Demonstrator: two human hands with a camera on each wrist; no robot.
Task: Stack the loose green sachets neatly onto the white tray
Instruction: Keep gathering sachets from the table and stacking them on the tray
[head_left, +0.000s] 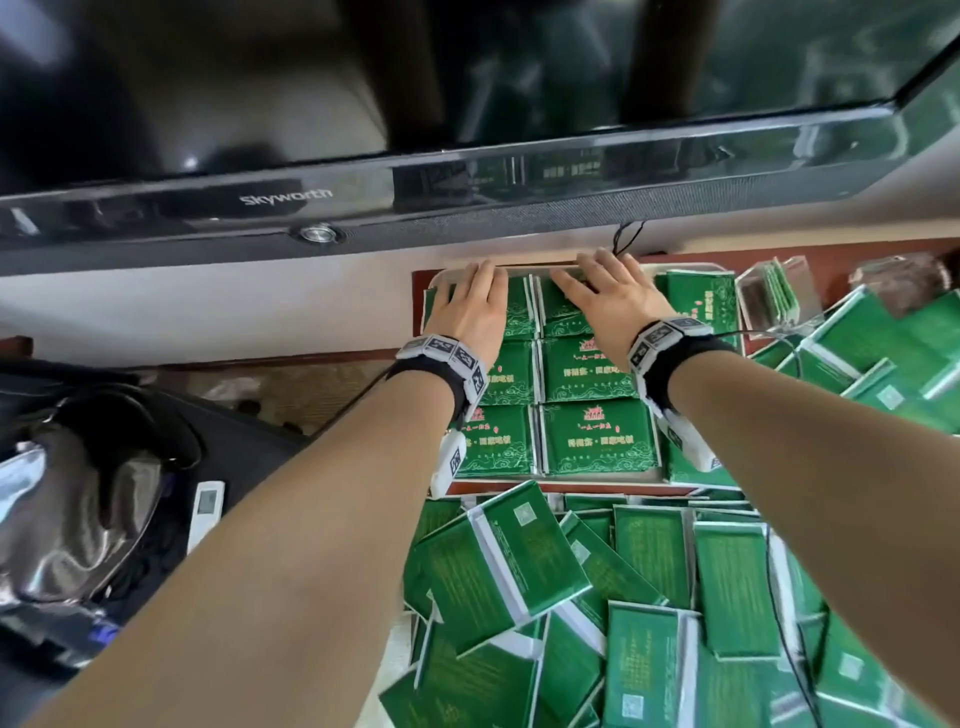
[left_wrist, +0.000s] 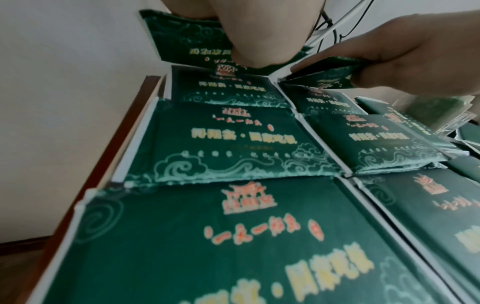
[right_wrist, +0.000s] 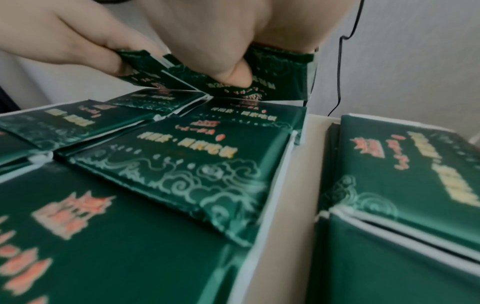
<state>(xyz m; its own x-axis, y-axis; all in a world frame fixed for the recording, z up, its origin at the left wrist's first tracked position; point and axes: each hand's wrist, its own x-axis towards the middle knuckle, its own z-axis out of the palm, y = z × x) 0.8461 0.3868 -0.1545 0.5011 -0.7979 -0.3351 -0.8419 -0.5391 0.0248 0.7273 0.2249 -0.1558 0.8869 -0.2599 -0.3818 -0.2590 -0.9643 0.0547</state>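
Both hands are on the far row of the sachets on the white tray (head_left: 691, 266). The left hand (head_left: 470, 306) lies on the far left stack (head_left: 519, 312), palm down with the fingers straight; in the left wrist view its thumb (left_wrist: 249, 47) presses on the top sachet. The right hand (head_left: 610, 301) is on the far middle stack (head_left: 558, 317), and in the right wrist view its thumb (right_wrist: 233, 76) and fingers (right_wrist: 109, 53) pinch the top sachets of this stack, which are lifted a little and bent at the near edge. The sachets on the tray (head_left: 592, 379) are in neat stacks side by side, face up with yellow and red print, in two columns, and one more column (head_left: 701, 296) stands at the right, just beside a bare strip of tray. Near the person lies a big loose pile of green sachets (head_left: 649, 597), many with the back side up, overlapping one another. Above the tray hangs a black TV (head_left: 363, 130), and a thin black cable (head_left: 628, 236) runs down behind the tray. At the left, well apart, lies a white remote (head_left: 205, 512).
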